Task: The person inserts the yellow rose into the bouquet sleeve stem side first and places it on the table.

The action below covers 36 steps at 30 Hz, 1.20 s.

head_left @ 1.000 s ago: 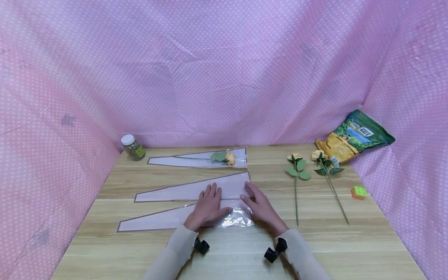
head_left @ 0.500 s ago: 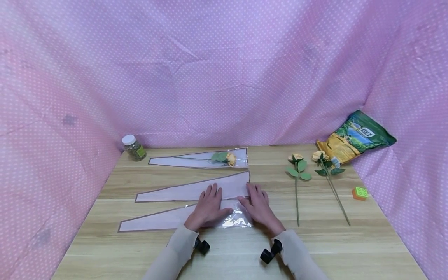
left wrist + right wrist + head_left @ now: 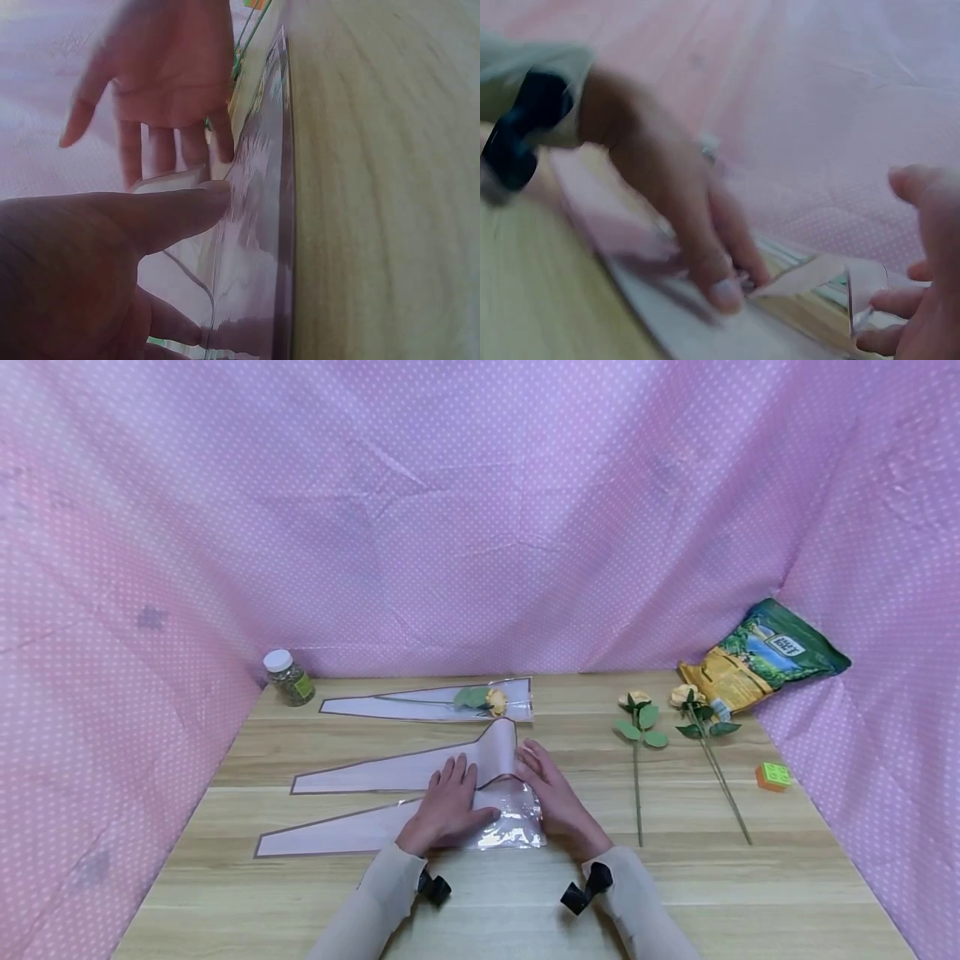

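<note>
Two tapered sheets with dark borders, which look like clear-fronted flower sleeves, lie side by side: a middle flower sleeve (image 3: 390, 770) and a front flower sleeve (image 3: 330, 832). My left hand (image 3: 448, 806) rests flat across both, fingers spread, thumb on the shiny film of the front one. At the wide end of the middle sleeve is my right hand (image 3: 553, 789), fingers fairly straight, touching the end, which buckles up in a raised fold (image 3: 497, 750). In the left wrist view the right hand (image 3: 169, 82) faces the left thumb, palm showing, fingertips behind the lifted edge.
A back sleeve (image 3: 360, 704) has a yellow rose (image 3: 495, 701) on it. Two more roses, one nearer (image 3: 636, 735) and one farther right (image 3: 701, 727), lie at right. Around them are a green-and-yellow bag (image 3: 765, 652), a toy block (image 3: 772, 776) and a lidded jar (image 3: 288, 677).
The right hand first settled onto the middle sleeve's wide end, then pushed it left, and the flat end rose into a fold. The left hand has stayed in place.
</note>
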Available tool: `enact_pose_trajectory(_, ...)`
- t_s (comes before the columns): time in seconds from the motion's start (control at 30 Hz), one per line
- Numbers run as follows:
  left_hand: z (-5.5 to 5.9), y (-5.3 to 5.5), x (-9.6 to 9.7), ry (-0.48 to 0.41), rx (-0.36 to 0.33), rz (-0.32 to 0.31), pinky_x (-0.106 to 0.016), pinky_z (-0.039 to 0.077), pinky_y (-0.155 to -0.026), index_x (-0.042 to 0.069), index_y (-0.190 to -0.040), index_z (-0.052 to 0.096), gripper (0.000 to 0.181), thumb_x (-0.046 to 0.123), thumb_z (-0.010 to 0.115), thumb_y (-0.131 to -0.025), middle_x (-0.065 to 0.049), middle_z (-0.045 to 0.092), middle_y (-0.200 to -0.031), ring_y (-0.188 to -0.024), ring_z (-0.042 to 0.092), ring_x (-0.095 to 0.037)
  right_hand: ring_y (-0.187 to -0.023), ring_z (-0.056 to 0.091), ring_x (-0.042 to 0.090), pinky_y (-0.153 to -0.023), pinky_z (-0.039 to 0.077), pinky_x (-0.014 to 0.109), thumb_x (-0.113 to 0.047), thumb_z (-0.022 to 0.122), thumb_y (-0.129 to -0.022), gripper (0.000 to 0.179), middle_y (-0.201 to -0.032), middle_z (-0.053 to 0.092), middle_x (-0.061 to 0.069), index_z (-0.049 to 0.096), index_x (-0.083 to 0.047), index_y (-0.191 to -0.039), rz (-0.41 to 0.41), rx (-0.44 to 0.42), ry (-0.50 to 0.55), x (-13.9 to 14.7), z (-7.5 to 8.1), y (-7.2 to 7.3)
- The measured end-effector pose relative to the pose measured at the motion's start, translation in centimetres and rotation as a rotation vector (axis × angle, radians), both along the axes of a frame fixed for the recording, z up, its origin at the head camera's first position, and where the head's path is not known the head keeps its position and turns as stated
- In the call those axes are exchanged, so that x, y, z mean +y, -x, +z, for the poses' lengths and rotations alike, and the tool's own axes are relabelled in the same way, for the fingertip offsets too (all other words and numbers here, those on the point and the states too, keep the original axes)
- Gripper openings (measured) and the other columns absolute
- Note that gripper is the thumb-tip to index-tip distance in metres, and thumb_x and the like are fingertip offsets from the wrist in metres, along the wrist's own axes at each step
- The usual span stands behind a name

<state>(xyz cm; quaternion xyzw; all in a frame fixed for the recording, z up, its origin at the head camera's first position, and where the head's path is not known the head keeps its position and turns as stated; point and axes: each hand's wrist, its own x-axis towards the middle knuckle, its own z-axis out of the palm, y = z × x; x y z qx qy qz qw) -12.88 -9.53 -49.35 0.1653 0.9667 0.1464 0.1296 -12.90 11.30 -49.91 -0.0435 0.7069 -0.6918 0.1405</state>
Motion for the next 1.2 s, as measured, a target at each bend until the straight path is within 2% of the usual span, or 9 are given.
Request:
enact_pose_trajectory(0.13, -0.1, -0.1, 0.0, -0.012, -0.015, 0.002, -0.059, 0.023, -0.122, 0.0, -0.154, 0.032, 0.093, 0.06, 0.06, -0.089, -0.025, 0.02, -0.165, -0.154, 0.018, -0.043, -0.146, 0.037, 0.037, -0.116, 0.038, 0.05, -0.036, 0.049, -0.104, 0.067, -0.161, 0.034, 0.016, 0.015, -0.017, -0.158, -0.113, -0.105, 0.256, 0.2, 0.4, 0.5)
enact_pose_trajectory(0.2, -0.1, -0.1, 0.0, -0.017, -0.022, 0.002, -0.059, 0.022, -0.122, 0.0, -0.155, 0.031, 0.093, 0.06, 0.059, -0.09, -0.024, 0.018, -0.166, -0.154, 0.017, -0.043, -0.141, 0.043, 0.035, -0.112, 0.043, 0.044, -0.036, 0.05, -0.103, 0.065, -0.159, 0.037, 0.014, 0.017, -0.02, -0.157, -0.186, -0.135, 0.339, 0.4, 0.5, 0.8)
enact_pose_trajectory(0.33, -0.2, -0.2, 0.0, -0.018, -0.027, -0.004, -0.059, 0.022, -0.123, 0.001, -0.155, 0.03, 0.093, 0.06, 0.059, -0.09, -0.023, 0.018, -0.166, -0.155, 0.017, -0.042, -0.133, 0.05, 0.031, -0.105, 0.046, 0.042, -0.032, 0.052, -0.102, 0.062, -0.161, 0.032, 0.005, 0.02, -0.022, -0.155, -0.31, -0.156, 0.398, 0.8, 0.8, 1.4)
enact_pose_trajectory(0.43, -0.2, -0.1, 0.0, -0.017, -0.028, -0.003, -0.058, 0.022, -0.123, 0.001, -0.155, 0.03, 0.092, 0.06, 0.06, -0.09, -0.023, 0.018, -0.166, -0.155, 0.017, -0.042, -0.122, 0.058, 0.03, -0.099, 0.05, 0.044, -0.028, 0.053, -0.102, 0.061, -0.153, 0.042, 0.01, 0.022, -0.019, -0.154, -0.365, -0.179, 0.398, 1.0, 0.8, 1.7)
enact_pose_trajectory(0.57, -0.1, -0.1, 0.1, -0.021, -0.032, 0.002, -0.059, 0.022, -0.122, 0.0, -0.154, 0.031, 0.092, 0.059, 0.061, -0.09, -0.023, 0.018, -0.166, -0.154, 0.017, -0.042, -0.109, 0.066, 0.03, -0.094, 0.055, 0.041, -0.02, 0.055, -0.101, 0.057, -0.137, 0.059, 0.019, 0.027, -0.012, -0.15, -0.367, -0.208, 0.362, 1.1, 0.7, 2.0)
enact_pose_trajectory(0.77, 0.1, 0.1, 0.1, -0.024, -0.03, 0.006, -0.059, 0.022, -0.122, 0.001, -0.154, 0.032, 0.091, 0.058, 0.062, -0.089, -0.023, 0.019, -0.166, -0.154, 0.018, -0.042, -0.098, 0.071, 0.022, -0.092, 0.055, 0.037, -0.024, 0.056, -0.1, 0.059, -0.135, 0.062, 0.021, 0.028, -0.013, -0.151, -0.308, -0.196, 0.325, 0.8, 1.1, 1.9)
enact_pose_trajectory(0.93, 0.6, 0.4, -0.1, -0.072, -0.022, -0.015, -0.062, 0.027, -0.119, 0.001, -0.146, 0.043, 0.079, 0.052, 0.066, -0.09, -0.026, 0.027, -0.161, -0.151, 0.024, -0.045, -0.093, 0.071, 0.015, -0.084, 0.057, 0.032, -0.028, 0.055, -0.101, 0.057, -0.126, 0.068, 0.016, 0.03, -0.012, -0.15, -0.323, -0.191, 0.309, 0.4, 1.7, 2.0)
enact_pose_trajectory(1.07, 1.1, 1.1, -0.1, -0.138, 0.071, -0.033, -0.064, 0.032, -0.114, 0.001, -0.137, 0.049, 0.07, 0.045, 0.071, -0.088, -0.029, 0.036, -0.154, -0.144, 0.032, -0.048, -0.088, 0.069, 0.012, -0.08, 0.057, 0.03, -0.025, 0.049, -0.104, 0.052, -0.133, 0.063, 0.018, 0.03, -0.009, -0.15, -0.33, -0.184, 0.299, 0.4, 1.7, 2.1)
enact_pose_trajectory(1.2, 1.6, 1.9, 0.5, -0.287, 0.107, -0.028, -0.061, 0.034, -0.114, -0.003, -0.14, 0.048, 0.067, 0.033, 0.07, -0.087, -0.03, 0.04, -0.151, -0.141, 0.038, -0.047, -0.09, 0.069, 0.011, -0.081, 0.057, 0.03, -0.027, 0.043, -0.106, 0.051, -0.148, 0.051, 0.022, 0.028, -0.006, -0.15, -0.324, -0.176, 0.315, 0.4, 1.7, 2.1)
